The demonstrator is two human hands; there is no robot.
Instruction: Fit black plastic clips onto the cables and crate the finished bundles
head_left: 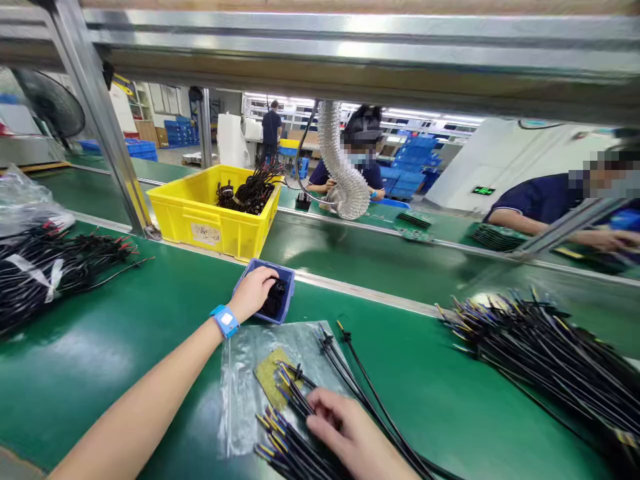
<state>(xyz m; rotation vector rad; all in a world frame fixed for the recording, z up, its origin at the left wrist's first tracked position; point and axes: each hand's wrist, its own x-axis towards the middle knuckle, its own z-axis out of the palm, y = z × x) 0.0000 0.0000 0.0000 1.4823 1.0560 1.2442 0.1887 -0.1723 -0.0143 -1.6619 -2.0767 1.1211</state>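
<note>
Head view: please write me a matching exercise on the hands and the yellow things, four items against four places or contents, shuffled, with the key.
Column one
1. The person's left hand
2. The person's right hand
3. Large yellow rectangular plastic bin
4. Flat mustard-yellow pad

Column two
A. Holds dark cables, beside a slanting metal post
B. Lies on a clear plastic bag
C. At thin black cables with coloured tips
D. Reaches into a small blue plastic bin

Pairs: 1-D, 2-C, 3-A, 4-B.

The bin (288, 297) stands just before the crate (175, 225), wire bundle (80, 265) at left, cable bundle (545, 360) at right.
</note>
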